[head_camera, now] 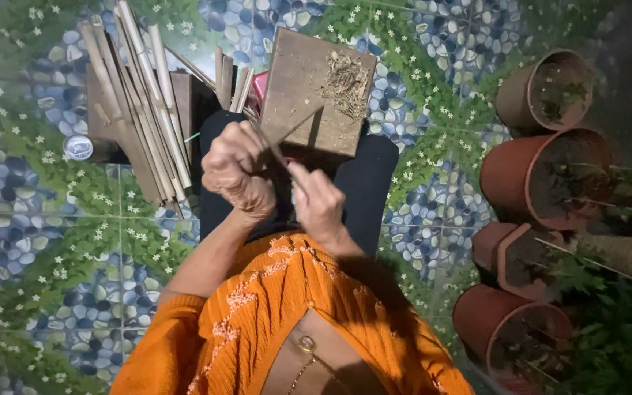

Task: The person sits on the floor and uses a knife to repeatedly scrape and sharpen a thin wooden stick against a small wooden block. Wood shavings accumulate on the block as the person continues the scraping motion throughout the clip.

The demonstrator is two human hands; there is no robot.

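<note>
My left hand (235, 174) and my right hand (320, 205) meet over my dark-trousered lap, both closed on a thin bamboo sliver (278, 152) that runs diagonally between them. A second slim strip (303, 124) angles up from the hands toward the board; I cannot tell whether it is a blade or another sliver. Just beyond the hands, a brown wooden board (298, 102) rests on my knees, with a small pile of fibrous shavings (345, 84) near its far right corner.
A bundle of long split bamboo sticks (144, 102) lies fanned out at the left on the pebble-and-flower patterned tile floor (53, 241). A small round tin (78, 147) sits beside it. Several terracotta pots (543, 175) with soil and plants stand at the right.
</note>
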